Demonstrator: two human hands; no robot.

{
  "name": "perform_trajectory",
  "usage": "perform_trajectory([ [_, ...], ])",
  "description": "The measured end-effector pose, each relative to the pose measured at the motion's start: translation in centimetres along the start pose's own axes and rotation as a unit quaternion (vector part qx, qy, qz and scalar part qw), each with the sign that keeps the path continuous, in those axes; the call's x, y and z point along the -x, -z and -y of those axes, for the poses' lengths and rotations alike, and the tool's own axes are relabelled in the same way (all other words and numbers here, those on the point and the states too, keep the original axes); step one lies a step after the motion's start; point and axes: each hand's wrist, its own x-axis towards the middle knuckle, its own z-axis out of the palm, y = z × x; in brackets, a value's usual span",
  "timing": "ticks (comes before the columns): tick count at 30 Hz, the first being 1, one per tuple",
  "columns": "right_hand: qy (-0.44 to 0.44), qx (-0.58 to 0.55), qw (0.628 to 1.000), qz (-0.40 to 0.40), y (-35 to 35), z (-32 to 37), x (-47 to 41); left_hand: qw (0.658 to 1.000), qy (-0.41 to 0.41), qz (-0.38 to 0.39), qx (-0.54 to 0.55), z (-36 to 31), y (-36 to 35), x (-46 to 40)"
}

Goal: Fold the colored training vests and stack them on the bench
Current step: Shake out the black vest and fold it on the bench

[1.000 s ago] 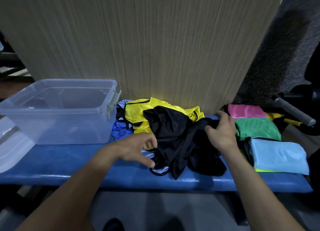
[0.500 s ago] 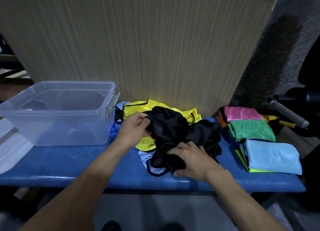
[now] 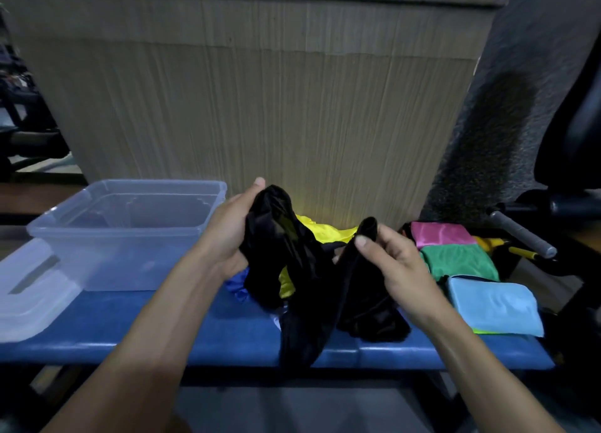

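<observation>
While gripped by both hands (image 3: 312, 247), black vest (image 3: 305, 279) above bench (image 3: 162, 331).

No legible text, label, brand, number or sign anywhere. Plain cloth on the black vest (image 3: 302, 279), the yellow vest (image 3: 320, 234) and the folded pink (image 3: 440, 234), green (image 3: 458, 260) and light blue (image 3: 491, 302) vests (no print or crest to make out). Clear plastic bin (image 3: 126, 234) and lid (image 3: 29, 299) unmarked, likewise the blue surface (image 3: 162, 328) and the ribbed panel (image 3: 260, 107) behind.
</observation>
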Motion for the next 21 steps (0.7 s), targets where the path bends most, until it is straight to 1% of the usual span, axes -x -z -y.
perform_trajectory([
  [2,-0.003,-0.059,0.998,-0.013,-0.3,2.6,-0.5,0.999,0.016,0.038,-0.009,-2.6,-1.1,0.8],
  [3,0.006,-0.065,0.998,-0.024,-0.3,4.0,-0.8,0.998,0.013,0.052,-0.016,-4.0,-1.8,1.3],
  [6,0.043,-0.067,0.996,-0.039,-0.2,8.0,-2.4,0.994,-0.036,0.069,-0.083,-8.1,-4.1,2.6],
  [7,0.056,-0.067,0.995,-0.039,-0.2,9.4,-3.0,0.989,-0.049,0.083,-0.116,-9.5,-4.8,3.0],
  [8,0.07,-0.065,0.995,-0.041,-0.2,10.8,-3.5,0.982,-0.057,0.114,-0.142,-10.7,-5.3,3.4],
  [9,0.085,-0.06,0.994,-0.043,-0.3,12.3,-3.9,0.97,-0.063,0.167,-0.165,-11.9,-5.8,4.0],
  [11,0.106,-0.043,0.992,-0.05,-0.7,14.7,-4.4,0.932,-0.077,0.279,-0.218,-13.7,-6.1,4.8],
  [12,0.113,-0.03,0.991,-0.056,-0.8,15.5,-4.5,0.907,-0.088,0.319,-0.26,-14.5,-6.0,5.1],
  [14,0.124,-0.008,0.99,-0.07,-1.1,16.8,-4.6,0.858,-0.103,0.368,-0.343,-15.6,-5.8,5.6],
  [15,0.126,0.0,0.989,-0.074,-1.2,17.2,-4.5,0.846,-0.101,0.371,-0.371,-15.9,-5.7,5.7],
  [16,0.123,0.004,0.99,-0.075,-1.3,17.6,-4.5,0.842,-0.1,0.359,-0.389,-16.0,-5.7,5.8],
  [18,0.105,0.005,0.993,-0.06,-1.4,18.2,-4.3,0.856,-0.108,0.304,-0.404,-16.3,-5.9,5.6],
  [21,0.065,0.007,0.998,-0.005,-1.5,19.0,-3.6,0.879,-0.126,0.225,-0.401,-16.6,-6.1,5.1],
])
